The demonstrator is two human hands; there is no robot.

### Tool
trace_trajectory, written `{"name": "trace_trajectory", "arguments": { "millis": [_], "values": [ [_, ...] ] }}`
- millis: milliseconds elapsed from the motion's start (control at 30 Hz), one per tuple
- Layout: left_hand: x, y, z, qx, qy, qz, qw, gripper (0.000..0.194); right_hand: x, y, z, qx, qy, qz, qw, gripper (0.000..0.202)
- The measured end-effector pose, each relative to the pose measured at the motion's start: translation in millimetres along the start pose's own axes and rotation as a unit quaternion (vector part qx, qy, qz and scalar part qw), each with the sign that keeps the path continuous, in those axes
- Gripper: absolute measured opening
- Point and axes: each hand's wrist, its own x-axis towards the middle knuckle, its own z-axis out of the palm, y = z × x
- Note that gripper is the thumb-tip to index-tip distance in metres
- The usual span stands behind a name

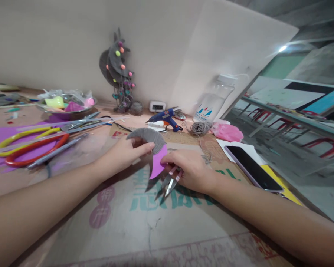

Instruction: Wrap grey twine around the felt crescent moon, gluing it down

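A crescent (149,139) is held up between my hands over the cardboard. Grey yarn covers its upper part, while its lower tip is bare purple sheet (158,161). My left hand (128,152) is closed on the yarn-covered part, thumb in front and fingers partly hidden behind. My right hand (193,168) touches the purple part's right edge with its thumb and index finger. Small scissors (171,186) are also tucked in that hand, with their metal blades sticking out below toward the cardboard. Their handles are mostly hidden in the fingers.
A blue glue gun (163,118), a grey yarn ball (200,128) and a plastic bottle (214,100) stand behind. Large scissors (36,148) and a metal bowl (65,107) are left. A phone (253,168) lies right. A decorated grey crescent (118,63) leans on the wall.
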Motion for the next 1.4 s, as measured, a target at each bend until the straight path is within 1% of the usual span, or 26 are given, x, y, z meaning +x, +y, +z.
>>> {"name": "trace_trajectory", "arguments": {
  "millis": [67, 100, 200, 267, 300, 367, 467, 500, 567, 667, 767, 867, 967, 1033, 1100, 1200, 1233, 1300, 1367, 1400],
  "values": [
    [-0.3, 2.1, 0.7, 0.0, 0.005, -0.015, 1.0, 0.023, 1.1, -1.8, -1.5, 0.039, 0.007, 0.015, 0.999, 0.011],
    [-0.5, 3.7, 1.2, -0.001, 0.006, -0.021, 1.0, 0.024, 1.8, -2.3, -2.3, 0.062, 0.019, 0.041, 0.997, 0.013],
    [-1.0, 8.1, 2.2, -0.011, 0.012, -0.028, 0.999, 0.026, 5.2, -0.7, -3.2, 0.112, 0.047, 0.174, 0.977, 0.023],
    [-1.3, 9.0, 2.1, -0.016, 0.012, -0.028, 0.999, 0.027, 8.8, 1.5, -1.9, 0.14, 0.036, 0.252, 0.957, 0.028],
    [-1.4, 8.7, 1.8, -0.012, 0.01, -0.027, 1.0, 0.027, 10.8, 2.3, -0.9, 0.161, 0.027, 0.28, 0.946, 0.027],
    [-1.4, 6.4, 0.8, 0.004, 0.0, -0.018, 1.0, 0.027, 14.2, 2.8, 1.3, 0.217, 0.012, 0.323, 0.921, 0.026],
    [-1.0, 1.6, -0.8, 0.022, -0.025, 0.0, 0.999, 0.03, 16.3, 1.6, 3.6, 0.309, 0.001, 0.373, 0.875, 0.03],
    [-0.7, 0.4, -1.1, 0.017, -0.03, 0.007, 0.999, 0.031, 16.2, 1.5, 4.0, 0.329, 0.001, 0.382, 0.863, 0.031],
    [-0.3, -0.9, -1.4, -0.006, -0.032, 0.014, 0.999, 0.034, 15.1, 2.2, 4.6, 0.347, 0.001, 0.39, 0.853, 0.032],
    [0.8, -1.4, -1.4, -0.055, -0.026, 0.007, 0.998, 0.033, 13.5, 4.8, 4.8, 0.344, -0.012, 0.39, 0.854, 0.034],
    [3.2, -3.2, -1.8, -0.095, -0.028, -0.016, 0.995, 0.03, 13.6, 5.9, 4.2, 0.342, -0.028, 0.384, 0.857, 0.036],
    [6.0, -6.7, -2.7, -0.113, -0.029, -0.034, 0.993, 0.028, 15.1, 3.5, 4.3, 0.356, -0.033, 0.376, 0.855, 0.035],
    [7.3, -8.9, -3.1, -0.116, -0.034, -0.037, 0.992, 0.028, 16.4, 0.7, 6.0, 0.355, -0.037, 0.376, 0.855, 0.034],
    [6.8, -8.2, -2.8, -0.107, -0.033, -0.032, 0.993, 0.028, 16.4, 1.8, 6.1, 0.337, -0.04, 0.374, 0.863, 0.033],
    [5.6, -6.1, -2.5, -0.083, -0.019, -0.022, 0.996, 0.029, 15.5, 6.4, 2.2, 0.31, -0.06, 0.358, 0.879, 0.031],
    [3.5, -3.0, -2.2, -0.032, -0.002, -0.005, 0.999, 0.028, 13.3, 16.9, -12.5, 0.259, -0.104, 0.3, 0.912, 0.027],
    [3.0, -2.5, -2.2, -0.017, -0.006, -0.001, 1.0, 0.028, 12.6, 19.8, -18.3, 0.233, -0.095, 0.274, 0.928, 0.026],
    [2.2, -2.8, -1.7, 0.003, -0.023, 0.01, 1.0, 0.027, 11.2, 22.7, -27.3, 0.179, -0.032, 0.223, 0.958, 0.025],
    [1.7, -4.1, -0.7, 0.011, -0.038, 0.02, 0.999, 0.025, 9.4, 21.8, -29.0, 0.126, 0.035, 0.194, 0.972, 0.023],
    [1.5, -4.8, 0.0, 0.011, -0.042, 0.023, 0.999, 0.024, 8.3, 20.6, -26.9, 0.102, 0.058, 0.181, 0.977, 0.023]
  ]
}}
